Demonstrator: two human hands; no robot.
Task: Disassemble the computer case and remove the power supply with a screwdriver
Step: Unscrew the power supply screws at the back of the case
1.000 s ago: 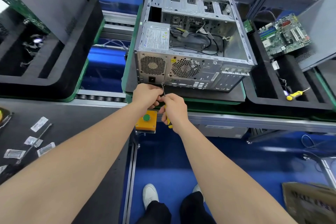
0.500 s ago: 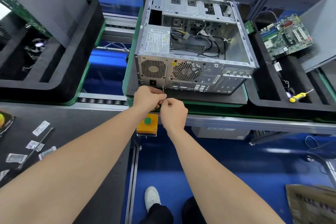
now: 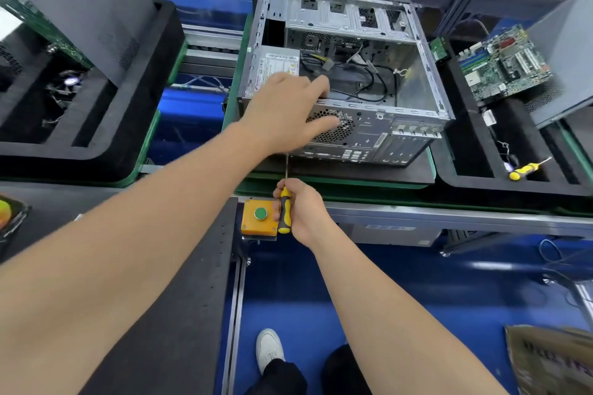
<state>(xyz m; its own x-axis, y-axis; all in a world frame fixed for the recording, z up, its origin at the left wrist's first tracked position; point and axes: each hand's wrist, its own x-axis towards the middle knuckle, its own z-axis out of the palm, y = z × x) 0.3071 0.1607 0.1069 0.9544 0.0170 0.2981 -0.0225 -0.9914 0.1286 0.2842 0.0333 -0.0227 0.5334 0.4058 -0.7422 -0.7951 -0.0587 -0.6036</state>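
Lifted open left hand (image 3: 288,112) off screwdriver (image 3: 284,212) shaft toward power supply (image 3: 277,69) just beyond it; gripping handle in right hand (image 3: 303,208), drawn back from computer case (image 3: 401,144). Probably screws out.

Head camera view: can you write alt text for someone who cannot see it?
A person's left hand, fingers spread, reaches over the grey boxy power supply in an open silver metal computer case. The right hand grips a yellow-and-black screwdriver, shaft pointing towards the case.
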